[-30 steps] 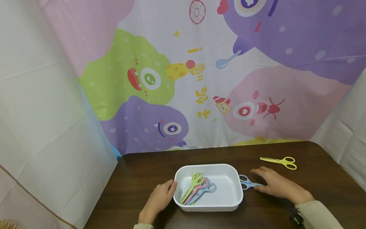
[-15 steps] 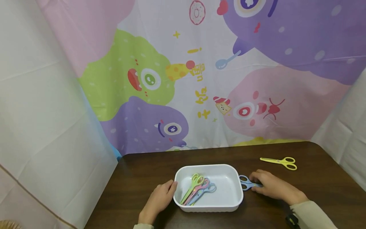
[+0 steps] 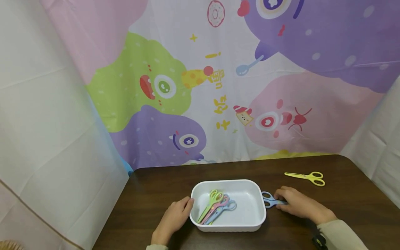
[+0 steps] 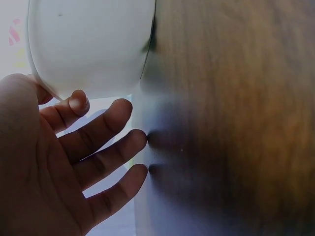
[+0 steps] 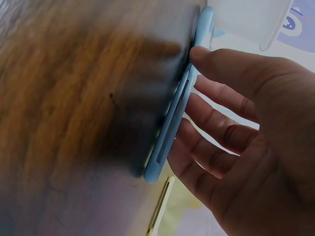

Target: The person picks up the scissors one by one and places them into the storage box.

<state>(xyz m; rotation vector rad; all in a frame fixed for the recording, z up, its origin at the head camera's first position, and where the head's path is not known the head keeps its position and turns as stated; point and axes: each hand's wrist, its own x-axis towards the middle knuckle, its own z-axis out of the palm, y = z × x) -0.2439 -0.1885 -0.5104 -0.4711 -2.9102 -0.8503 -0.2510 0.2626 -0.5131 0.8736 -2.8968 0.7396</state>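
Observation:
A white tray sits on the dark wooden table and holds green scissors, pink scissors and pale blue scissors. My left hand rests against the tray's left wall with straight fingers; in the left wrist view the left hand touches the tray and the tabletop. Just right of the tray lie blue scissors. My right hand covers their blades. In the right wrist view the right hand has its thumb on one edge of the blue scissors and its fingers behind the other.
Yellow scissors lie farther right toward the table's back edge, and the yellow scissors also show in the right wrist view. A cartoon-printed sheet hangs behind the table, with white cloth at both sides.
My right hand has drawn its fingers in over the blue scissors and shifted slightly toward the tray. The left hand and the tray stay put.

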